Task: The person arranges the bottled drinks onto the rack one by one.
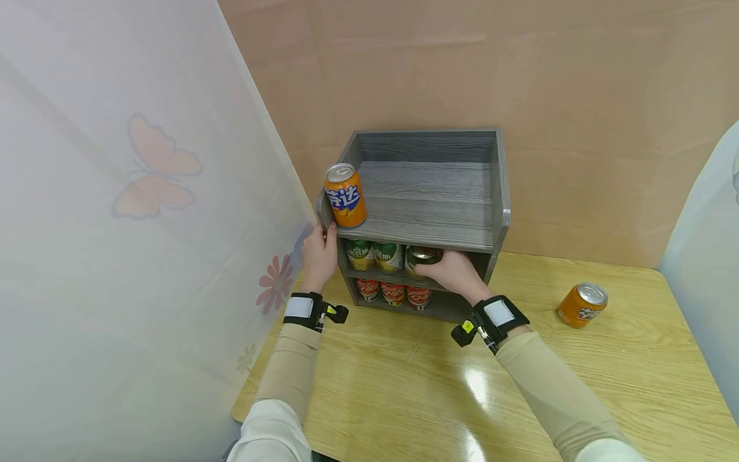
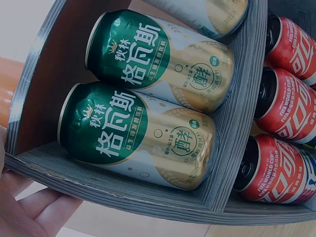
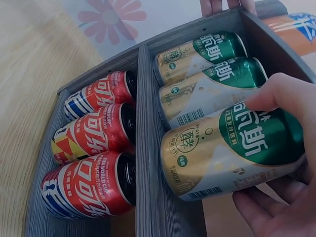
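My right hand (image 1: 455,273) grips a green-and-gold drink can (image 3: 222,153) in the middle tier of a grey wooden shelf (image 1: 427,192). In the right wrist view its thumb lies over the green top half and its fingers curl beneath. This can stands beside two matching cans (image 2: 148,143), its base at the divider board. My left hand (image 1: 320,256) holds the shelf's left side panel, fingers wrapped round its outer face. Just above that hand, an orange soda can (image 1: 346,199) stands upright on the top tier, at the left front corner.
Three red cola cans (image 3: 94,185) stand in a row on the bottom tier. Another orange can (image 1: 583,305) is on the wooden table (image 1: 646,359), right of the shelf. A brown wall covering (image 1: 577,128) rises behind, and a white curtain (image 1: 173,289) hangs at left.
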`<action>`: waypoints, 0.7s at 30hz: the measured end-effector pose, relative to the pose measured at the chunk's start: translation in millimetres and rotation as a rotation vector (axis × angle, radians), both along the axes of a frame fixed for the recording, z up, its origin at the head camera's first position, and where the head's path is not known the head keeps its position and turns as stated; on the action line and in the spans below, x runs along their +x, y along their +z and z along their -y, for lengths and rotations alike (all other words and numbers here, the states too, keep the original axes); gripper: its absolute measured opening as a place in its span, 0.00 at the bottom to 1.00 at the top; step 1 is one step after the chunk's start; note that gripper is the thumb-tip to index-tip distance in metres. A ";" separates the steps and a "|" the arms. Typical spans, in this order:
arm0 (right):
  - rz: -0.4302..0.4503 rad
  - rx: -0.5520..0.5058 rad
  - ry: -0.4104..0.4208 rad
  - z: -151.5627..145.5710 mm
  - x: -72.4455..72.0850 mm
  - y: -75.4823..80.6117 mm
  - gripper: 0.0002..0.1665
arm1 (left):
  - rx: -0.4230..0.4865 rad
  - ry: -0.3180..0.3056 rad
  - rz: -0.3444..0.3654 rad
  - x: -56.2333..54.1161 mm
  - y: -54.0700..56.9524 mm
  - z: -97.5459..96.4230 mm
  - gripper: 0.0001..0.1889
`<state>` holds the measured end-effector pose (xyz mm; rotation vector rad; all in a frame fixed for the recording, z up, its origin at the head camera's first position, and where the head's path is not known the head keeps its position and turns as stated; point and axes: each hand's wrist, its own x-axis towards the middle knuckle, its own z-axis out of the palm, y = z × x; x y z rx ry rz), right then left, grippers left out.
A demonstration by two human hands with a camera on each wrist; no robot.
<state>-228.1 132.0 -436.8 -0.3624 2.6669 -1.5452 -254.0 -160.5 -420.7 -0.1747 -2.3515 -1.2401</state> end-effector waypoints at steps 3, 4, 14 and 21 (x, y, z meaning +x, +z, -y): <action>0.025 -0.005 0.009 0.7 -4.7 -0.2 0.56 | -0.002 0.002 0.001 0.0 -0.6 0.4 0.18; 0.041 -0.003 0.009 1.0 -5.7 0.1 0.56 | -0.002 0.002 0.002 0.0 -0.8 0.5 0.18; 0.101 0.015 0.017 3.1 -14.9 1.1 0.58 | -0.008 0.007 0.008 -1.4 -0.3 0.3 0.18; 0.145 0.052 0.012 4.7 -17.4 1.4 0.59 | -0.007 0.008 0.009 -1.8 -1.2 0.8 0.18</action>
